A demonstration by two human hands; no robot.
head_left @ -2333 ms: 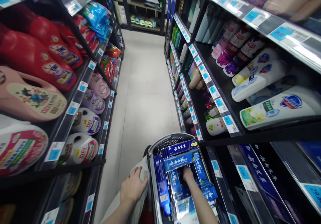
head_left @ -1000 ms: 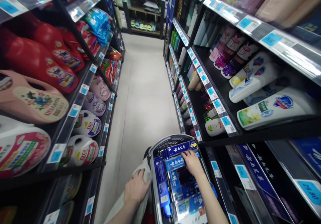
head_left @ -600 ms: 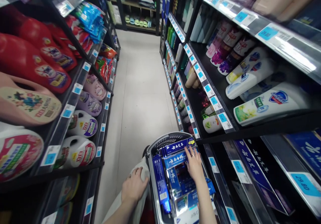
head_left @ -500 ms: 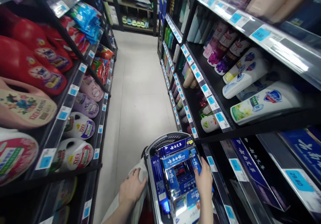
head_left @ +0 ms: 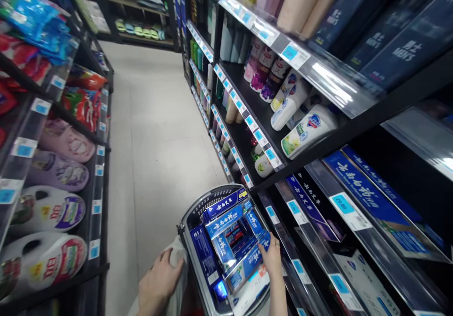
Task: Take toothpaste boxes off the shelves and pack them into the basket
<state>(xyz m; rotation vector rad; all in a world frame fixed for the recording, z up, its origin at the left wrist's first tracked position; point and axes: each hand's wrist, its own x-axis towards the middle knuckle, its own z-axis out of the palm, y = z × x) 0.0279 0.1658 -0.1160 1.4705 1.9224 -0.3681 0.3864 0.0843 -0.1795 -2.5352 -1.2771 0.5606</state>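
A grey shopping basket (head_left: 198,269) at the lower middle holds several blue toothpaste boxes (head_left: 226,219), arranged round an open gap. My right hand (head_left: 273,259) is at the basket's right side, with thumb and fingers closed on a blue toothpaste box (head_left: 263,237). Next to the basket, my left hand (head_left: 161,278) rests on my light-coloured trouser leg (head_left: 179,254), its fingers loosely spread and holding nothing. A white box (head_left: 251,292) lies in the near part of the basket.
Detergent bottles (head_left: 49,259) and bagged goods line the left shelves. On the right, shelves bear body-wash bottles (head_left: 307,129) and more toothpaste boxes (head_left: 368,188). A pale floor aisle (head_left: 152,118) runs between, toward a rack of slippers (head_left: 141,29).
My view has turned to the right, so the basket and shelves sit further left. My right hand has moved slightly nearer along the basket's right side. The left hand still rests on the leg.
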